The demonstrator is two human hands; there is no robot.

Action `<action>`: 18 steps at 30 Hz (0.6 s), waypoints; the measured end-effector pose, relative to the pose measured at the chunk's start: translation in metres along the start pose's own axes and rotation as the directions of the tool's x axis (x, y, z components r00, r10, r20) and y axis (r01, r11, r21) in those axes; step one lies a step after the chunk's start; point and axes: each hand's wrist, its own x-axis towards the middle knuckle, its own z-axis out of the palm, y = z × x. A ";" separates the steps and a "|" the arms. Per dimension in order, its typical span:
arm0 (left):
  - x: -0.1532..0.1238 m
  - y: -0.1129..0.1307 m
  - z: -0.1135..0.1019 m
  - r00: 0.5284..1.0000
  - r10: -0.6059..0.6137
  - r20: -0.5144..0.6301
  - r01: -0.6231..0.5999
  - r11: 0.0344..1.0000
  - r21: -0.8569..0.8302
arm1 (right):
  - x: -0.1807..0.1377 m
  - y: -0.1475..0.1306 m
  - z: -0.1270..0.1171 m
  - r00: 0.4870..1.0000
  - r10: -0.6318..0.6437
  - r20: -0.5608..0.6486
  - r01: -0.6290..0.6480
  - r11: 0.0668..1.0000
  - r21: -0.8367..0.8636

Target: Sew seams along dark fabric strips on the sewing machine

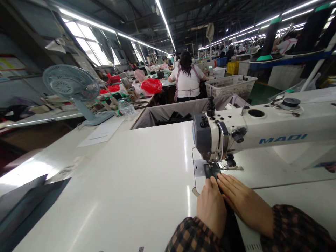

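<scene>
Since both hands work close together, the fingers of the left hand [212,204] are bent and narrow, with their tips down on a black strip [233,232], while those of the right hand [245,201] lie nearly straight, side by side, along its right side. Whether they also pinch the strip I cannot tell, because their undersides are hidden. The strip runs from under the left wrist, between the hands, to just beyond the fingertips, where it meets the presser foot [210,163].

To do this step well, I judge, the strip should be pressed flat and straight with even, light pressure, its edge watched near the foot, and the fingertips must not go under the needle. A metal guide [233,168] lies just ahead and to the right of the fingers, so the right hand has little room forward. The sewing machine [262,129] closes the right side above.

To the left of the fingers, the broad bench [126,175] offers more room for sideways moving. Dark flat pieces [28,210] lie well apart at far left. Ahead, beyond the bench's far edge, is a cloth-lined bin [149,117]; farther, a co-worker [189,80] sits.
</scene>
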 end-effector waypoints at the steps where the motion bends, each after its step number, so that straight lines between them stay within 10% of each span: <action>1: 0.004 0.001 -0.001 1.000 -0.001 -0.002 0.001 1.000 0.005 | 0.003 0.002 0.001 1.000 0.000 -0.004 0.000 1.000 0.003; 10: 0.024 -0.005 -0.010 0.996 -0.016 -0.090 0.013 0.999 -0.032 | 0.014 -0.002 0.003 0.997 0.063 -0.051 -0.060 0.996 0.062; 18: -0.114 -0.012 0.054 0.946 -0.324 -0.026 0.272 0.834 -0.480 | -0.074 -0.091 -0.019 0.969 0.194 -0.153 -0.164 0.969 0.185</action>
